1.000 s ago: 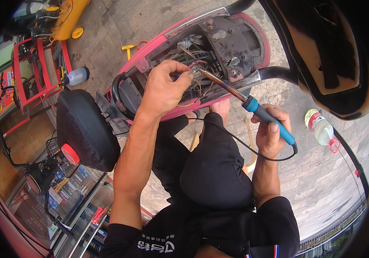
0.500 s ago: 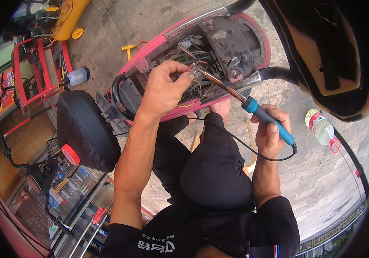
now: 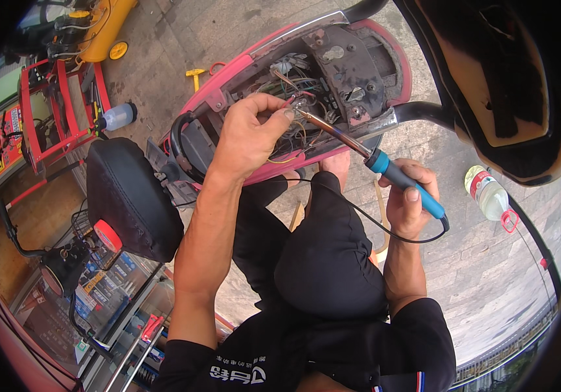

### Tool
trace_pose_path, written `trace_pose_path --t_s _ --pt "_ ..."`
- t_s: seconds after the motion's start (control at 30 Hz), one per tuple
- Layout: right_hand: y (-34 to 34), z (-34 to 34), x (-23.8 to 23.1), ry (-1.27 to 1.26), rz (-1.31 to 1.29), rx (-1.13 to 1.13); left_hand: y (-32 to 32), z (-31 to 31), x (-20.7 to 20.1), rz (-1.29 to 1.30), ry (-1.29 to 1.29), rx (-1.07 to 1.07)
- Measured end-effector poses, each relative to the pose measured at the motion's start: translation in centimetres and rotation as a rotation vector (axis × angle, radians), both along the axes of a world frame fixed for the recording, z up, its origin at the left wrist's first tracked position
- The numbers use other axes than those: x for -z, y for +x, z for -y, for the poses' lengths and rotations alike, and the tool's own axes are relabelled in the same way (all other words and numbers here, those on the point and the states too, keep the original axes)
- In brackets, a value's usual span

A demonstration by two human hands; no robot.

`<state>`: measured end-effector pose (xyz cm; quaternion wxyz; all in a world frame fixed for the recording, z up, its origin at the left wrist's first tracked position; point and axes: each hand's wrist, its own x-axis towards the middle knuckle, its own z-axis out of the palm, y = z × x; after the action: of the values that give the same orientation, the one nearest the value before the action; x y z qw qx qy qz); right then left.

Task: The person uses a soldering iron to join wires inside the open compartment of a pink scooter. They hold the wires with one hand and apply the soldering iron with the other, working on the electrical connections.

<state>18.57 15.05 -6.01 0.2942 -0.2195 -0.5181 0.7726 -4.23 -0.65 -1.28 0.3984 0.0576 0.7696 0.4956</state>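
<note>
My right hand [image 3: 412, 204] is closed round the blue and grey handle of a soldering iron [image 3: 391, 171]. Its metal shaft slants up and left, and the tip is close to my left fingertips; whether it touches the wire cannot be made out. With thumb and forefinger, my left hand [image 3: 249, 134] pinches a thin red wire [image 3: 288, 102] over the open body of a pink scooter [image 3: 233, 65]. Below my fingers lies a tangle of wires [image 3: 301, 83] inside the cavity. The iron's black cord loops from the handle back across my knee.
A black seat [image 3: 133, 196] with a red round piece [image 3: 107, 235] stands at left. Beyond are a red metal rack [image 3: 68, 98], a yellow tank [image 3: 107, 29] and a yellow-handled tool [image 3: 195, 77]. A bottle of pale liquid [image 3: 489, 196] lies at right.
The soldering iron and my right hand have shifted slightly left, bringing the tip nearer my left fingertips. My left hand stays almost still.
</note>
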Motion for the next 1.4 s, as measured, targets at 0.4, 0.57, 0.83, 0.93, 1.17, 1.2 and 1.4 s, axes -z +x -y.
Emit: trace_pose_path --t_s 0.4,0.57,0.83,0.93,1.17,1.2,1.4 --pt "-0.01 -0.23 0.21 -0.042 -0.061 0.042 0.21 0.10 0.32 -0.003 0.065 -0.044" --pt "0.20 -0.16 0.38 -0.043 -0.022 0.018 0.25 0.07 0.22 -0.006 0.066 -0.040" --pt "-0.09 -0.11 0.32 -0.070 -0.054 0.041 0.19 -0.04 0.10 -0.016 0.045 -0.030" --pt "-0.15 -0.22 0.09 -0.060 -0.076 0.033 0.17 0.00 -0.10 -0.004 0.029 -0.017" --pt "-0.39 -0.24 0.08 -0.056 -0.043 0.041 0.24 -0.11 -0.09 -0.057 0.055 -0.008" --pt "-0.38 -0.23 0.06 -0.056 -0.040 0.041 0.22 -0.10 -0.09 -0.069 0.044 0.002" --pt "-0.33 -0.32 0.04 -0.046 -0.043 0.034 0.19 -0.14 -0.17 -0.115 0.015 0.031"
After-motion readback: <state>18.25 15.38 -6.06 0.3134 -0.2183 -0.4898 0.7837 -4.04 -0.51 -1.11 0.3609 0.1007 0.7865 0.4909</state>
